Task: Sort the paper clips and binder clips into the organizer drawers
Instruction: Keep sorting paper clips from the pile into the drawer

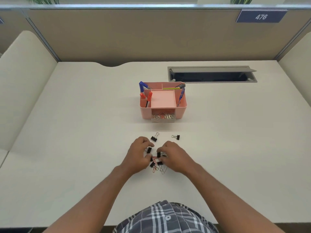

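Note:
A pink desk organizer (181,108) stands mid-table; its clear drawer (163,118) at the front is pulled out and holds silver and red paper clips. In front of me lies a small pile of black binder clips and red and silver paper clips (155,163). My left hand (137,156) and my right hand (174,157) rest on either side of the pile, fingers curled on clips in it. My left fingertips touch a black binder clip (149,150); my right fingertips pinch another binder clip (159,154). Two binder clips (154,138) (176,137) lie apart, farther out.
Markers and pens (148,96) stand in the organizer's side compartments. A grey cable hatch (212,74) is open in the desk behind it. Beige partition walls enclose the white desk (84,132). My plaid shirt shows at the near edge.

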{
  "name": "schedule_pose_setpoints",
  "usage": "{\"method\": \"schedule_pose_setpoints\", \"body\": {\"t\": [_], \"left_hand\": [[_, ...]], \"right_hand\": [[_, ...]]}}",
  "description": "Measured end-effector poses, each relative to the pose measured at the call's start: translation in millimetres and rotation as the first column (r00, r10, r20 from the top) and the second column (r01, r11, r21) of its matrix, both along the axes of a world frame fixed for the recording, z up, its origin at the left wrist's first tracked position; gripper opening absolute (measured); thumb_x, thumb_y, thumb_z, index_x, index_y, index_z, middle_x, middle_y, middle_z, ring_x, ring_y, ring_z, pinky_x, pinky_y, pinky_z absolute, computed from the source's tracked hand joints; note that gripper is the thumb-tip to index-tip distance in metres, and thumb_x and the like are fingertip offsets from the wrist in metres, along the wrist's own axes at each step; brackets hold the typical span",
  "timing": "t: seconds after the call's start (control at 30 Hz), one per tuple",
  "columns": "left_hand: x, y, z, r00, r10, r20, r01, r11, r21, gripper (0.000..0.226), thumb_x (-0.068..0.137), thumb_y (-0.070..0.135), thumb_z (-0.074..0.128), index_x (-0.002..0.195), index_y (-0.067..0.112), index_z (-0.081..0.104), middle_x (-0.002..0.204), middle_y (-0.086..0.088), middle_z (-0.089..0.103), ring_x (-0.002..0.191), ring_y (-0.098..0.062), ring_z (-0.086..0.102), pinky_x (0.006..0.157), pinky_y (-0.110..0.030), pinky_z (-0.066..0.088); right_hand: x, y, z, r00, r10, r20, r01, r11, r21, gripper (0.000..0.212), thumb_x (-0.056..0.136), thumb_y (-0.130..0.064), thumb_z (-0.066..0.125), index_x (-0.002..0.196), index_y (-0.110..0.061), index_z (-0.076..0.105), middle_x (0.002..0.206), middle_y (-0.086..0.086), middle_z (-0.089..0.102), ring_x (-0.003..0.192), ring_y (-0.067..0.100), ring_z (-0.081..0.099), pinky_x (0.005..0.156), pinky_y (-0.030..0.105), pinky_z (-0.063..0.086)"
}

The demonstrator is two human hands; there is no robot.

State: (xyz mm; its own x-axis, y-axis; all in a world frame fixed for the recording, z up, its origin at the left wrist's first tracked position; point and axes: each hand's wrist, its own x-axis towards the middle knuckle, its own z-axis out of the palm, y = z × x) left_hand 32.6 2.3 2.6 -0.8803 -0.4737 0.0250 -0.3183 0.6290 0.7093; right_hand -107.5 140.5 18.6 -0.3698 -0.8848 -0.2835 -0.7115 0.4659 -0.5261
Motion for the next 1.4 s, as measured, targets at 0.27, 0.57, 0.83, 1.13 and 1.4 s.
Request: {"method": "schedule_pose_setpoints", "body": {"t": [0.27,0.57,0.83,1.13,1.4], "left_hand": [[7.5,3.5,-6.6,0.998,0.012,0.065,-0.003,0.992,-0.124,0.025,0.085,0.011,0.067,0.11,0.011,0.07,0.116,-0.004,0.053,0.105,-0.021,0.05,0.093,-0.029,0.043],[-0.1,0.0,-8.4,0.994,0.1,0.032,-0.095,0.985,-0.142,0.018,0.089,0.011,0.066,0.106,0.012,0.07,0.108,0.001,0.053,0.102,-0.016,0.049,0.081,-0.023,0.042],[-3.2,7.8,-14.5,0.987,0.162,0.015,-0.159,0.98,-0.124,0.008,0.087,0.014,0.067,0.095,0.016,0.068,0.1,0.005,0.049,0.096,-0.014,0.047,0.076,-0.022,0.039],[-3.0,6.5,-15.9,0.994,0.112,-0.01,-0.113,0.987,-0.116,0.027,0.085,0.006,0.066,0.11,0.016,0.068,0.103,0.0,0.05,0.096,-0.019,0.048,0.083,-0.032,0.046],[-5.5,3.8,-10.6,0.983,0.019,0.183,0.018,0.979,-0.202,0.035,0.085,0.027,0.069,0.12,0.031,0.066,0.129,-0.006,0.042,0.114,-0.024,0.042,0.096,-0.039,0.035]], "right_hand": [[1.3,-5.9,-14.4,0.988,-0.107,-0.112,0.093,0.989,-0.119,0.022,0.093,-0.019,0.054,0.111,-0.018,0.067,0.104,0.002,0.058,0.103,0.021,0.052,0.079,0.031,0.045],[-8.6,-3.7,-8.3,0.979,-0.19,-0.07,0.179,0.975,-0.135,0.017,0.094,-0.027,0.054,0.1,-0.021,0.068,0.094,-0.004,0.058,0.094,0.017,0.056,0.072,0.026,0.037],[30.5,-18.7,-12.7,0.957,-0.147,-0.252,0.142,0.989,-0.04,0.033,0.088,-0.047,0.055,0.1,-0.018,0.063,0.101,0.003,0.057,0.098,0.025,0.049,0.078,0.037,0.042],[20.8,-16.2,-10.0,0.965,-0.192,-0.176,0.187,0.981,-0.044,0.021,0.093,-0.026,0.051,0.093,-0.013,0.068,0.1,0.006,0.06,0.097,0.027,0.052,0.078,0.039,0.047],[12.0,-11.7,-6.9,0.975,-0.194,-0.11,0.187,0.98,-0.072,0.021,0.092,-0.021,0.051,0.083,-0.012,0.068,0.088,0.004,0.06,0.088,0.022,0.052,0.069,0.034,0.045]]}}
